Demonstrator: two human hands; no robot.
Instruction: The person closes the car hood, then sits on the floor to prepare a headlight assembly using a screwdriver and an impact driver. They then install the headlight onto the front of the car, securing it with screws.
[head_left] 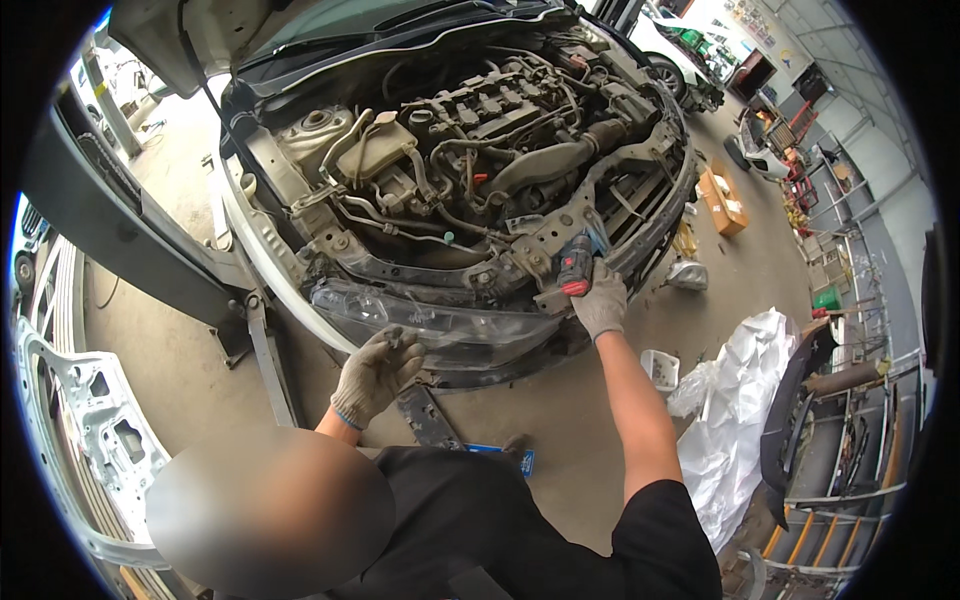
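Note:
My right hand (603, 300), in a grey work glove, grips a dark grey and red cordless power driver (575, 262). The driver is held over the front crossmember (540, 255) of a car with its bonnet up; whether its tip touches anything is hidden. My left hand (378, 375), gloved too, is raised in front of the clear headlight (400, 320). Its fingers are curled together around something small and dark that I cannot make out. Behind both hands lies the open engine bay, with the engine (490, 115) and a pale coolant tank (378, 148).
A lift post (130, 210) with its arm (270, 360) stands on the left, near a bare door panel (100, 410). On the right are a cardboard box (722, 200), a loose lamp (687, 275), a white tub (660, 370), crumpled white sheeting (735, 420) and parts racks (850, 450).

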